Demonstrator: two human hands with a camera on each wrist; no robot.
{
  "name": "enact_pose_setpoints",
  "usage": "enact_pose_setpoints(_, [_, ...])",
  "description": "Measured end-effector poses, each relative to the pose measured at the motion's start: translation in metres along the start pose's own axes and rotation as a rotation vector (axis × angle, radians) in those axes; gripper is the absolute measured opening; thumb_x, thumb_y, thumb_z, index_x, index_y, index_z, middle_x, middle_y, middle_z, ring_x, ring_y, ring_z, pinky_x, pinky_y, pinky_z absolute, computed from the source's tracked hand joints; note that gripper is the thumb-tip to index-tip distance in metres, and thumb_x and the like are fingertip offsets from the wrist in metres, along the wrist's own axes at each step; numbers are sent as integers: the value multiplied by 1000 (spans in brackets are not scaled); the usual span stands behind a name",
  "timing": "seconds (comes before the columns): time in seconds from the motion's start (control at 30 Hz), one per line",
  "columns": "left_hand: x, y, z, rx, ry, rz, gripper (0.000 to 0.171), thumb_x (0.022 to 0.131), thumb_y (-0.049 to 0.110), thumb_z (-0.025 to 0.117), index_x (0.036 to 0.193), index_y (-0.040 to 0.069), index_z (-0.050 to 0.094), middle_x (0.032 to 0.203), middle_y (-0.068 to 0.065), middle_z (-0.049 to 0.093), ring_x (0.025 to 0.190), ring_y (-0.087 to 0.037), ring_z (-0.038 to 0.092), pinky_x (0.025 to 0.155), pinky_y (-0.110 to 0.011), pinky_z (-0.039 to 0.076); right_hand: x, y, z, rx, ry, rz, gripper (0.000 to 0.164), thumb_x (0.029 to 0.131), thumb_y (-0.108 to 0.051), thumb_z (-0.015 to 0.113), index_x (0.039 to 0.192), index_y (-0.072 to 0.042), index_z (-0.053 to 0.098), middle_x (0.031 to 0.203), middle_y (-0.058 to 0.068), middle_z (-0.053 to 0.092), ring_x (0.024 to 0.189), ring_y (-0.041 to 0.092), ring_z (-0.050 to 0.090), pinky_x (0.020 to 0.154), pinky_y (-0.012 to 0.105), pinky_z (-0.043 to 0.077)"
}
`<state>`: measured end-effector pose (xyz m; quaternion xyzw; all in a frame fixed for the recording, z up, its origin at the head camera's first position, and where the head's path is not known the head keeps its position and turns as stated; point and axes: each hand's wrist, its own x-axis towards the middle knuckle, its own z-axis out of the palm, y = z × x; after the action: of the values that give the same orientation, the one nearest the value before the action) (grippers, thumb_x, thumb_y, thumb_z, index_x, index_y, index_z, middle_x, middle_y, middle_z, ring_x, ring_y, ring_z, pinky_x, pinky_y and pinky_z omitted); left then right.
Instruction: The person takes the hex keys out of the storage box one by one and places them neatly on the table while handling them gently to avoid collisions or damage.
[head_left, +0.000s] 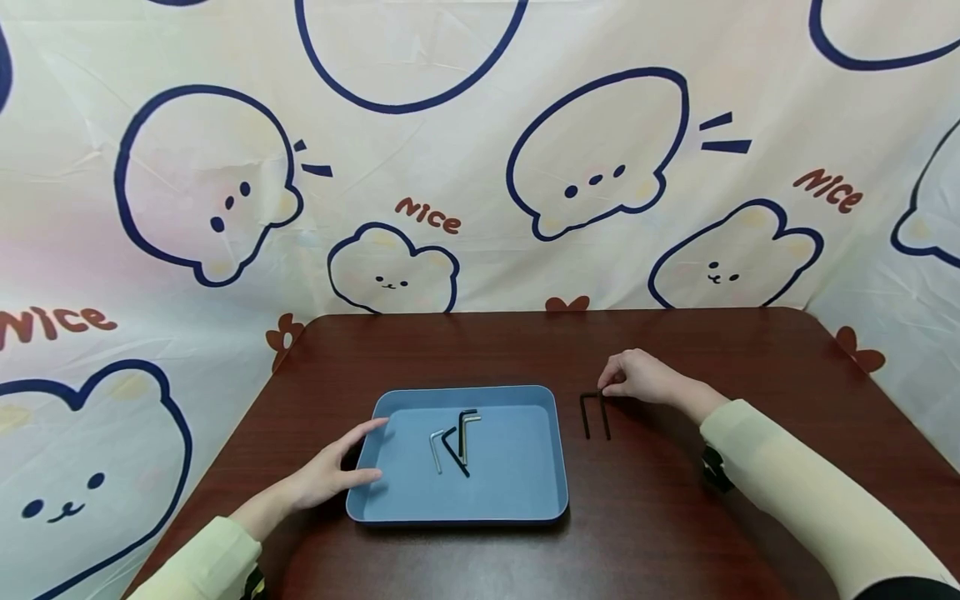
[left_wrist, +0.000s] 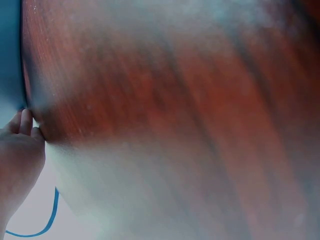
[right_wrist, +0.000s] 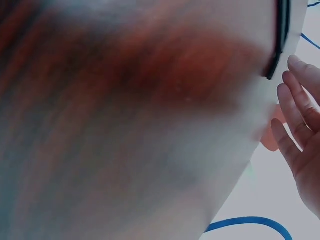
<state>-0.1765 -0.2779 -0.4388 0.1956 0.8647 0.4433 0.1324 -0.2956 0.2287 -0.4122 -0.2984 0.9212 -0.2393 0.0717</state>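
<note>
A blue tray [head_left: 517, 483] lies on the table, with two black and two silver hex keys inside, among them a black hex key [head_left: 454, 454] and a silver hex key [head_left: 436, 452]. My left hand [head_left: 330, 467] rests at the tray's left edge, its thumb and index finger spread apart across the rim. To the right of the tray lie two black hex keys, one nearer [head_left: 584, 417] to it and one farther [head_left: 606, 421]. My right hand [head_left: 641, 375] is at the bent end of the farther key, fingertips right beside it; the right wrist view shows the fingers extended.
The dark wooden table [head_left: 637, 533] runs back to a printed cloth [head_left: 480, 167] with bear drawings, which hangs behind it and at both sides. A dark band [head_left: 716, 468] sits at the right sleeve's cuff.
</note>
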Motion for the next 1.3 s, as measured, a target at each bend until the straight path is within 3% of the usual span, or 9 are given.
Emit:
enact_pose_setpoints(0.57, [0,1,0,2,-3,9,71,92,21,69,150,7,31,153,-23,25,138,-46,20,104,-68,18,11,-36,-18,74,24,-74,19,86,-13,75,103,-4,74,96,1,70,85,15,62,77,33,53])
enact_pose_setpoints(0.93, [-1,1,0,-10,-4,-2,72,92,21,69,150,7,30,153,-23,25,139,-46,19,104,-69,17,21,-56,-24,76,22,-114,18,87,-17,74,104,-10,74,98,3,70,85,12,62,75,31,53])
enact_pose_setpoints(1.3, [-1,4,0,0,1,-9,72,91,22,69,150,7,31,153,-24,25,138,-47,19,104,-69,18,28,-68,-27,62,45,-167,19,87,-17,75,104,-10,74,95,-4,70,84,11,62,74,30,53])
